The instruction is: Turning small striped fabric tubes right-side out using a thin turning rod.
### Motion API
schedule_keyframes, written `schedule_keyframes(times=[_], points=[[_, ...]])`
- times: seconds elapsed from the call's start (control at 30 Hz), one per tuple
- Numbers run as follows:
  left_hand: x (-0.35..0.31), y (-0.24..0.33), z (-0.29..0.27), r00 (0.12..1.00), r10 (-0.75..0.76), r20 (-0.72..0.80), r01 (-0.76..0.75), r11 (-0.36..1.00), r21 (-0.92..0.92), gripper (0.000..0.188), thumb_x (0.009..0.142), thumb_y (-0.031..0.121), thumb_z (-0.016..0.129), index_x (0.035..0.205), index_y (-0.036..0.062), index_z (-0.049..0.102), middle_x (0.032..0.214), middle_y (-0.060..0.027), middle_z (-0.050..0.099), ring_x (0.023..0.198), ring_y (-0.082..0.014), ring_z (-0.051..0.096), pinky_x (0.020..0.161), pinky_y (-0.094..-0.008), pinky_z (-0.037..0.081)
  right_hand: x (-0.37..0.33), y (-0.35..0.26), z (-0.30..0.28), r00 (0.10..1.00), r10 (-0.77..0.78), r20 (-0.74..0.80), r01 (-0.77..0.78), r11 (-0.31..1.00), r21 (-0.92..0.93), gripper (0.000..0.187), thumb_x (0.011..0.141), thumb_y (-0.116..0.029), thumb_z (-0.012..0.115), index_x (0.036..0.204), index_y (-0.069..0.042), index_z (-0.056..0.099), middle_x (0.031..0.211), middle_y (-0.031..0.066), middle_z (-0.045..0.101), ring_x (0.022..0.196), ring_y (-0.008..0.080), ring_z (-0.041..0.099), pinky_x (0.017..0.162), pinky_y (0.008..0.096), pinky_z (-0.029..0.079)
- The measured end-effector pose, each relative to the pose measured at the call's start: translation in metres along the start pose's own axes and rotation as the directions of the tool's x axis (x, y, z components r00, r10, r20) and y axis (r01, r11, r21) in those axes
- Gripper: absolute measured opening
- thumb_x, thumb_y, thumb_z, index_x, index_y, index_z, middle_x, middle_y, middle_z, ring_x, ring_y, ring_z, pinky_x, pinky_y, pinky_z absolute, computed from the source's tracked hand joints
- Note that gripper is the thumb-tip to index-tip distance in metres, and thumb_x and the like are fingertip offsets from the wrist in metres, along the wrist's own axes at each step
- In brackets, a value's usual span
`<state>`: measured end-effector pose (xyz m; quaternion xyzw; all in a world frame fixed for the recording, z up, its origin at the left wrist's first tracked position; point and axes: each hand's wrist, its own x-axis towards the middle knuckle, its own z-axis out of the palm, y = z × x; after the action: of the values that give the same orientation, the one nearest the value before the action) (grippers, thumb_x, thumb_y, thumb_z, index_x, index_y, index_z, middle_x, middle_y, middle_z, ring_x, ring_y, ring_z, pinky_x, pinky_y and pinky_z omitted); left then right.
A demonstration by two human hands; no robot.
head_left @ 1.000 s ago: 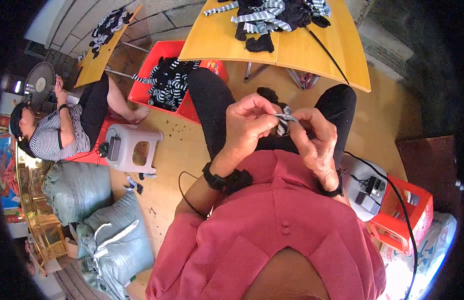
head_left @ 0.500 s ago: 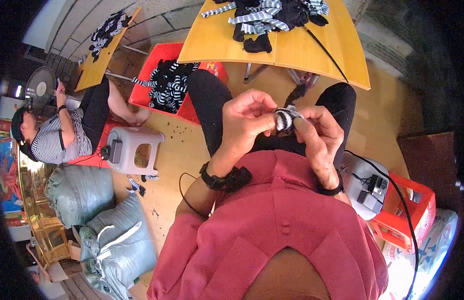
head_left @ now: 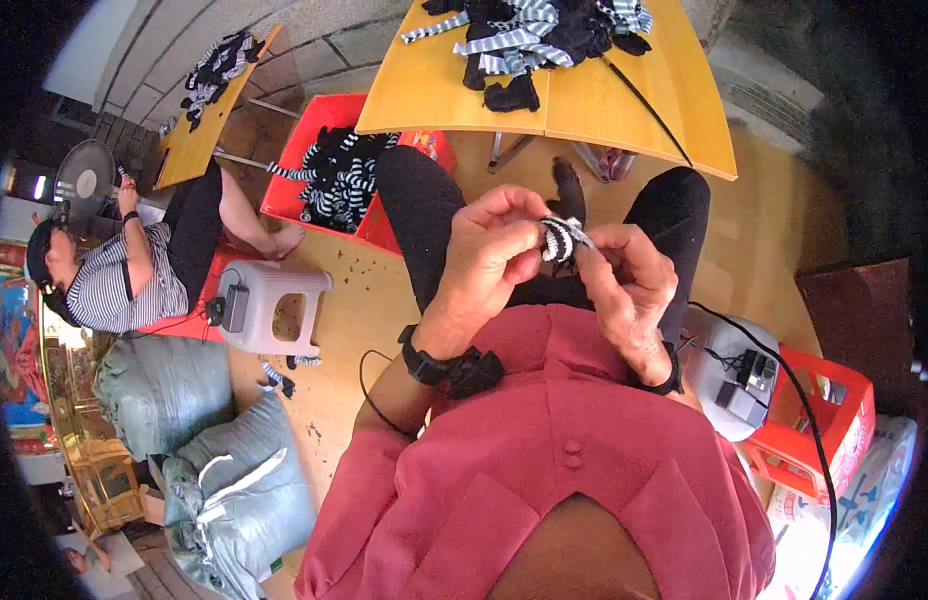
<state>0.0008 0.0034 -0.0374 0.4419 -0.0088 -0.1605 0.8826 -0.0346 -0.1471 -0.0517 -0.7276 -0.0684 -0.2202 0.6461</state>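
Note:
A small bunched black-and-white striped knit piece (head_left: 559,240) is held between my two hands, above my lap. My left hand (head_left: 492,245) pinches its left edge with thumb and fingers. On the other side, my right hand (head_left: 629,280) grips a greyish edge of it with thumb and forefinger. The fingers hide part of the knit, so I cannot tell its whole shape. Just beyond the hands is a dark elongated shape (head_left: 567,188) that I cannot make out.
Ahead stands a yellow table (head_left: 414,85) with striped and black knit pieces (head_left: 529,45). Left of my knee, a red bin (head_left: 289,200) holds more. A person (head_left: 124,270) sits far left near a grey stool (head_left: 274,290) and stuffed sacks (head_left: 244,470). A black cable (head_left: 804,400) runs at right.
My right hand has shifted slightly left and down, and its fingertips now hold a greyish edge of the knit piece. The dark shape beyond the hands appears further left.

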Motion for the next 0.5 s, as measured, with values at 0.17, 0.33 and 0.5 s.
schedule_keyframes(times=[0.17,0.33,0.5], points=[[-0.006,-0.002,0.002,0.984,-0.059,0.169,0.083,0.988,-0.134,0.013,0.074,-0.005,0.056,0.084,0.0031,0.054,0.068,-0.0024,0.053,0.046,-0.0061,0.042,0.04,-0.0184,0.03,0.006,0.001,-0.001,0.999,-0.028,-0.018,0.028,1.0,-0.006,0.004,0.077,0.002,0.06,0.081,0.001,0.058,0.06,0.0025,0.058,0.053,0.0054,0.054,0.048,0.0207,0.044],[-0.01,0.005,0.003,0.94,-0.15,0.308,0.173,0.984,-0.049,0.014,0.074,-0.003,0.057,0.086,0.0035,0.052,0.071,-0.004,0.053,0.049,-0.0079,0.045,0.04,-0.0195,0.034,0.01,-0.007,-0.009,0.994,0.107,0.03,-0.11,0.986,0.125,0.009,0.079,0.005,0.054,0.086,0.001,0.059,0.072,0.0008,0.059,0.057,0.0035,0.049,0.05,0.0177,0.039],[0.004,0.001,-0.007,0.976,0.096,0.193,-0.097,0.995,-0.008,0.02,0.074,-0.005,0.061,0.091,0.0016,0.053,0.075,-0.006,0.059,0.052,-0.0094,0.051,0.043,-0.0205,0.04,0.006,-0.012,-0.017,0.983,0.057,0.174,-0.113,0.937,0.332,0.005,0.081,0.002,0.058,0.086,0.001,0.057,0.077,0.0016,0.06,0.065,0.0029,0.05,0.055,0.0174,0.04]])
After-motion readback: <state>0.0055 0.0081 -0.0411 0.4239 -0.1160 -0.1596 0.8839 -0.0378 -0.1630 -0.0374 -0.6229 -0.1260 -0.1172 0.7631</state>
